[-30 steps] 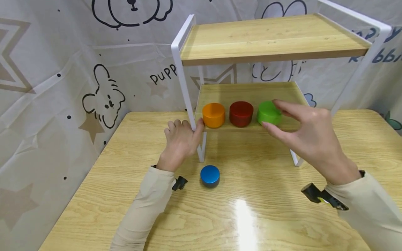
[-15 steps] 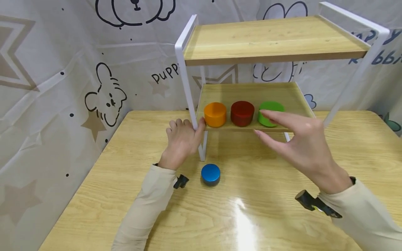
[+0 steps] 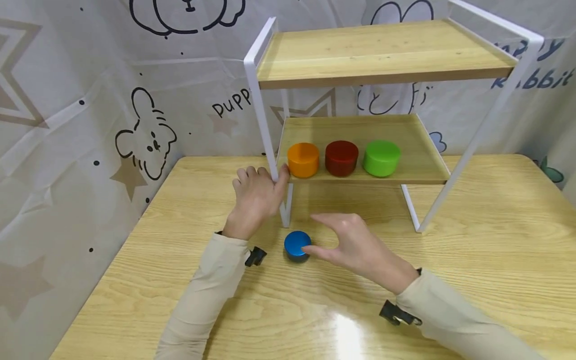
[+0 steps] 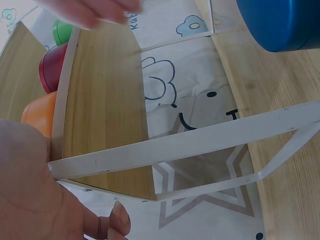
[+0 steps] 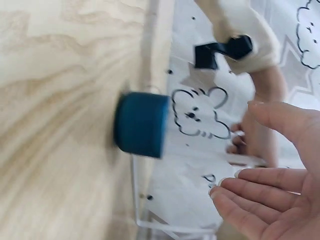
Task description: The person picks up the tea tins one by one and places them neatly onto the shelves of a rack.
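My left hand [image 3: 256, 197] grips the front left white post [image 3: 264, 130] of a two-tier shelf, its thumb on the inner side beside the orange cylinder [image 3: 303, 161]. In the left wrist view, curled fingertips [image 4: 119, 217] show below the white frame. On the lower board [image 3: 351, 124] the orange, dark red [image 3: 342, 159] and green [image 3: 382, 159] cylinders stand in a row. A blue cylinder [image 3: 294, 242] stands on the table in front of the shelf. Beside it my right hand [image 3: 360, 245] has thumb and fingers spread; in the right wrist view a gap separates them from the blue cylinder [image 5: 141, 124].
The shelf's upper wooden board [image 3: 387, 52] overhangs the row of cylinders. White legs [image 3: 410, 210] reach down to the wooden table [image 3: 252, 310]. A patterned cloth [image 3: 67, 200] hangs behind and at the left.
My right hand has moved from the green cylinder down and left to the blue one, leaving the green cylinder on the lower board. The left hand has stayed on the post.
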